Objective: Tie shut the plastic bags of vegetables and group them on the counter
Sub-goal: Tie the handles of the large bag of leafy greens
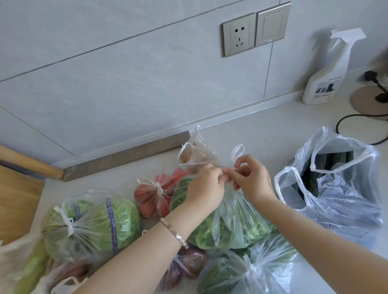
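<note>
A clear bag of leafy greens lies in the middle of the counter. My left hand and my right hand pinch its gathered handles together at the top, fingertips almost touching. Around it lie tied bags: a cabbage bag at left, a tomato bag behind, a greens bag in front. A bag of dark cucumbers stands untied at right, its mouth wide.
A bag with pale brown contents stands behind my hands. More bags lie at the lower left. A wooden board is at far left. A spray bottle and a black cable occupy the back right.
</note>
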Action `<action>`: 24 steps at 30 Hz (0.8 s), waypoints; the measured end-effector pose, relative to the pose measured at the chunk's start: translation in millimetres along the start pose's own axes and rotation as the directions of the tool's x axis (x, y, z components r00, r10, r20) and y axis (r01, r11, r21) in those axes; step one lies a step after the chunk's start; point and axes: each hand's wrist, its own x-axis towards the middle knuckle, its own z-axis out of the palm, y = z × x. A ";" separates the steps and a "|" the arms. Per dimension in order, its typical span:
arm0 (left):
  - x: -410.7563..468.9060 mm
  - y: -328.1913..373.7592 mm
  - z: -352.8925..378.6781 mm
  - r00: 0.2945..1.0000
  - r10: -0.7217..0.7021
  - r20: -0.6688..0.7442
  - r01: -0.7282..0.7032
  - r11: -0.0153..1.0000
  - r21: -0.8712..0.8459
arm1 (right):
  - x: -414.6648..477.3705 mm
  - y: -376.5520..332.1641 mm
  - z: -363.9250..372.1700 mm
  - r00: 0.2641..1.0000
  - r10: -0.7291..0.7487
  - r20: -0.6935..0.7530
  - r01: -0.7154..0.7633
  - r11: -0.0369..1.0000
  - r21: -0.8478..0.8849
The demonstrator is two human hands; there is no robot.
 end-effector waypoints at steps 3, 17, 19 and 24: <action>1.9 2.4 -1.7 1.000 -0.008 0.028 0.008 1.000 0.009 | -3.0 6.5 -2.3 0.991 -0.128 0.046 0.133 0.982 -0.138; -6.3 -1.1 -4.5 0.995 0.032 -0.091 -0.040 0.996 -0.083 | -2.8 1.7 -3.8 0.946 -0.223 0.236 0.303 0.870 -0.390; -7.5 -1.6 -4.3 0.994 -0.025 -0.107 0.006 0.985 -0.174 | -4.1 -0.7 -5.8 0.965 -0.147 0.219 0.213 0.925 -0.315; -9.2 -3.5 -1.2 0.991 -0.014 -0.133 -0.007 0.988 -0.156 | -1.8 -4.3 -12.2 0.983 0.028 0.179 -0.018 0.998 -0.057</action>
